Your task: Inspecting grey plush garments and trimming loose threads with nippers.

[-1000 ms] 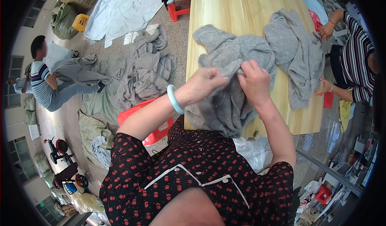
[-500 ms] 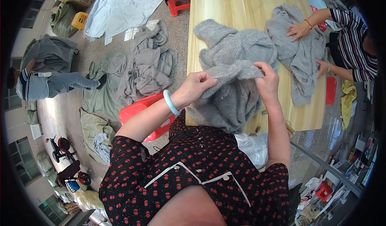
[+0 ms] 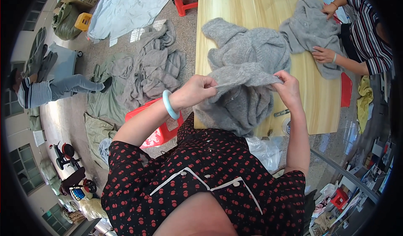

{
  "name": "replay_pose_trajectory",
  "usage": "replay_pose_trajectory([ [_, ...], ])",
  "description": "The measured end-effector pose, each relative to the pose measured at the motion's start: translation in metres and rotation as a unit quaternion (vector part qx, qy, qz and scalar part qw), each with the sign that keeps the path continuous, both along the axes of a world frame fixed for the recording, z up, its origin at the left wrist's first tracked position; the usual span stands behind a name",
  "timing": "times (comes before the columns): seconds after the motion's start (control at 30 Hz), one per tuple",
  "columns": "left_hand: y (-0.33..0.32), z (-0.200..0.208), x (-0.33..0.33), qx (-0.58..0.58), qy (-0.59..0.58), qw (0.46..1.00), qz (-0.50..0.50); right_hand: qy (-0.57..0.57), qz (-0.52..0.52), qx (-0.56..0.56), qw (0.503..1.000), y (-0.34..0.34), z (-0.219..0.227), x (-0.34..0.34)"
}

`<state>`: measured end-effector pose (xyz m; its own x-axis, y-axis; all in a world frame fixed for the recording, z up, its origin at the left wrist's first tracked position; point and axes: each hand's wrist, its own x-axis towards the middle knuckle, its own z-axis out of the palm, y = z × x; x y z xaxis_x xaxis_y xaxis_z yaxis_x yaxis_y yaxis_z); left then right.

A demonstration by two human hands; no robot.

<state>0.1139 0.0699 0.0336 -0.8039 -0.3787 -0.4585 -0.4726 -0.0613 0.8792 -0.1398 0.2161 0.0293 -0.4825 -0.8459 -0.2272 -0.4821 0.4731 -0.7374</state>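
The grey sweater lay bunched on the near end of the wooden table, its lower part hanging off the edge toward you. Your left hand and right hand each pinched one raised fold of it, fingers clenched on the knit. You did well to keep that edge taut and level between both grips, so the fabric could be read. The sweater looked thick, fuzzy and soft, crumpled in heavy folds. Across the table, another person's hands pressed a second grey garment.
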Motion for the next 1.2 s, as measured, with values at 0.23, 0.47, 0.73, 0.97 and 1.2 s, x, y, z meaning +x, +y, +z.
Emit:
replay_pose_trajectory([
  [0.23,0.002,0.021,-0.008,0.111,0.068,0.989,0.064,-0.224,-0.053,-0.168,0.958,0.007,0.046,0.012],
  [0.47,0.016,0.016,-0.027,0.161,0.105,0.971,0.142,-0.185,0.092,-0.121,0.971,-0.014,0.038,0.069],
  [0.73,0.027,0.014,-0.038,0.133,0.166,0.955,0.205,-0.092,0.035,-0.153,0.983,-0.03,0.03,0.084],
  [0.97,0.046,-0.004,-0.042,-0.094,0.188,0.946,0.248,0.055,0.033,-0.244,0.968,-0.038,0.019,0.089],
  [1.2,0.041,-0.01,-0.037,-0.168,0.152,0.944,0.242,0.01,0.033,-0.192,0.981,-0.038,0.017,0.09],
])
